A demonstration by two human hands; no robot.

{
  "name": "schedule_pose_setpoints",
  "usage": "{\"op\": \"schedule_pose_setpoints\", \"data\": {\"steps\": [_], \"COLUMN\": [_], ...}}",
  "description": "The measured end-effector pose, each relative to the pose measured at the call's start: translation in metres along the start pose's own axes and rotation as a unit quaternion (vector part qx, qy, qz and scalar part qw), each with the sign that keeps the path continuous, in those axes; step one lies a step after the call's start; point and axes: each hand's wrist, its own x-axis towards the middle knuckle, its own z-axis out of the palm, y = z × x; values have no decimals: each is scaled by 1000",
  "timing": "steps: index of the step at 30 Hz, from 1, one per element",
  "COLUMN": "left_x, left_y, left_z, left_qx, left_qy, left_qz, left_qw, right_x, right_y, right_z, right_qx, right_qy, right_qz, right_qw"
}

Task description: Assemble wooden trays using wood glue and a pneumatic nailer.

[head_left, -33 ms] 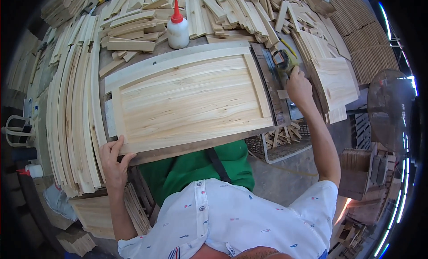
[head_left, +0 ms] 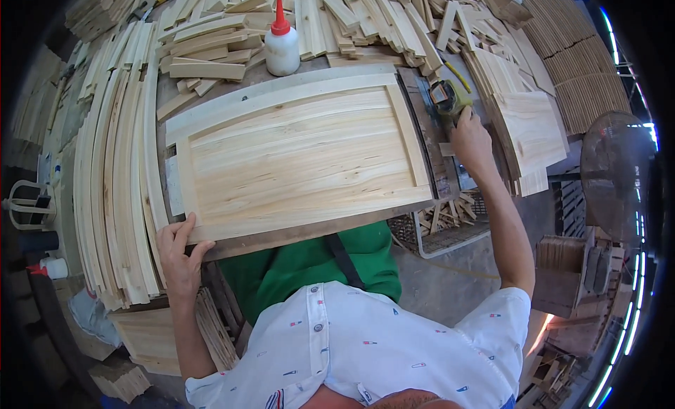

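Observation:
A pale wooden framed panel (head_left: 302, 152) lies flat on a dark work board (head_left: 302, 241) in front of me. My left hand (head_left: 181, 256) is at its near left corner, index finger and thumb spread apart, the fingertips touching the corner and the board's edge. Beyond the panel's right end, my right hand (head_left: 472, 138) is closed on the near end of a yellow-green hand tool (head_left: 452, 97) with a dark face. The tool's exact kind cannot be made out. It sits over a dark metal-edged strip (head_left: 427, 138) along the panel's right side.
Long wooden strips (head_left: 116, 170) are stacked at the left. A white glue bottle with a red nozzle (head_left: 283, 52) stands behind the panel. Short wood pieces (head_left: 218, 47) pile up at the back. A crate of offcuts (head_left: 450, 247) is below right, near a fan (head_left: 612, 173).

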Motion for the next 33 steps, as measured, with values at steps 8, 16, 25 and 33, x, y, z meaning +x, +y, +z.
{"op": "schedule_pose_setpoints", "data": {"steps": [8,16,25,33], "left_x": [-6,-38,-40,-32], "left_y": [7,55,119,151], "left_z": [1,28,85,122], "left_qx": [3,-21,-743,-811], "left_qy": [10,100,-207,-59], "left_qz": [-26,-9,-208,-179], "left_qw": [1000,995,602,555], "right_x": [-27,-40,-43,-52], "right_y": [-18,-67,-61,-24], "right_z": [-15,-6,-33,-30], "right_qx": [61,136,214,419], "right_qy": [202,-11,79,-42], "right_qz": [-135,-152,-137,-67], "right_qw": [968,979,964,904]}}
